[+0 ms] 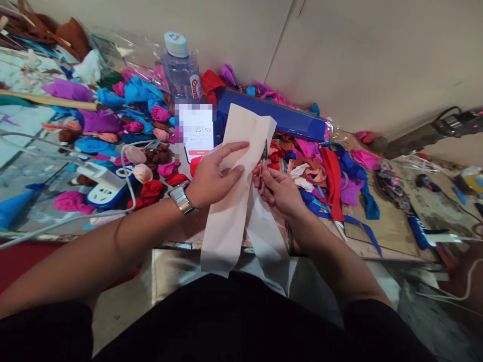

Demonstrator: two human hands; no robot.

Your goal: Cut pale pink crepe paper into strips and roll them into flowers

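A long strip of pale cream fabric [230, 216] hangs from the table's edge down toward my lap. My left hand [215, 173] lies on the strip, thumb and fingers pinching its left part near the top, a metal watch [183, 198] on the wrist. My right hand [281, 191] is closed round pink-handled scissors [263, 168], whose blades stand in a cut that runs up the middle of the strip. The cut has split the lower part into two hanging bands.
A phone [196, 131] leans against a water bottle [180, 68] behind the fabric. Several small cloth roses and coloured scraps [124, 115] cover the table's left and middle. A blue box [279, 118] lies at the wall, a power strip [103, 188] at left, tools [433, 130] at right.
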